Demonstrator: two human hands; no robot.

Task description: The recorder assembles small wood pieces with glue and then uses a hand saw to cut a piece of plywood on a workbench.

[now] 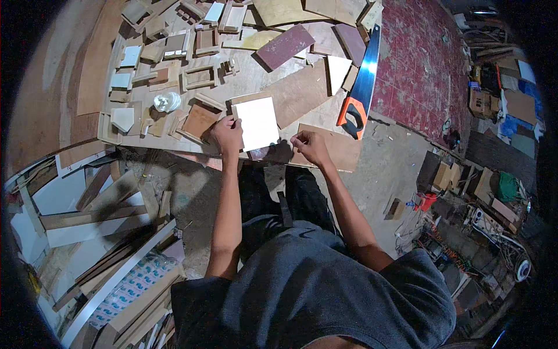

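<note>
At desk front edge: left hand (228, 132) grip pinches left edge of white square laminate panel (258, 123), apparently steadying it flat. Right hand (310, 146) fingers curled, pressing brown plywood sheet (334, 150); contents unclear. Orange-handled handsaw (360, 87) lies right, near.

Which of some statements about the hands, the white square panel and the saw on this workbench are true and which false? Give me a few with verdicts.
1. The left hand touches the left edge of the white square panel. True.
2. The right hand grips the handsaw. False: the saw lies untouched to the right, and the hand rests on the bench near the panel's lower right corner.
3. The handsaw has an orange and black handle. True.
4. The white panel stands upright on edge. False: it lies flat on the workbench.
</note>
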